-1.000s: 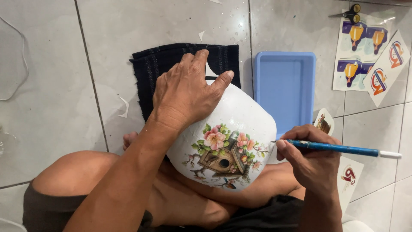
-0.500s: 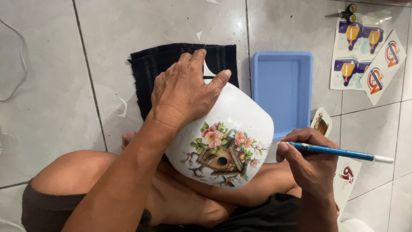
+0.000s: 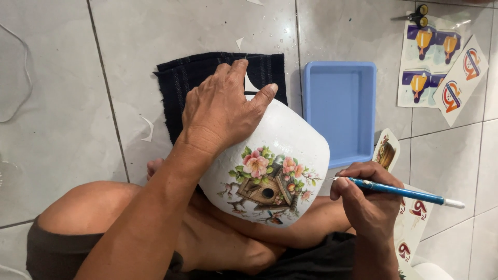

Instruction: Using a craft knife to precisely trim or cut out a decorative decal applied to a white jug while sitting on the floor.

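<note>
A white rounded pot point(image 3: 290, 145) rests on my lap, bearing a picture of a wooden birdhouse with pink flowers point(image 3: 267, 184). My left hand point(image 3: 223, 111) lies spread over the pot's top and grips it. My right hand point(image 3: 365, 199) is closed around a thin blue brush point(image 3: 399, 193), held level. The brush tip points left and sits just off the pot's right side, beside the flower picture.
A dark folded cloth point(image 3: 181, 85) lies on the grey tiled floor behind the pot. A shallow blue tray point(image 3: 340, 111) stands to its right. Printed sticker sheets point(image 3: 441, 67) and small scissors point(image 3: 417, 15) lie at the top right; more stickers point(image 3: 410, 233) lie under my right hand.
My right hand with the brush has drawn slightly right, away from the picture. The left hand stays on the pot.
</note>
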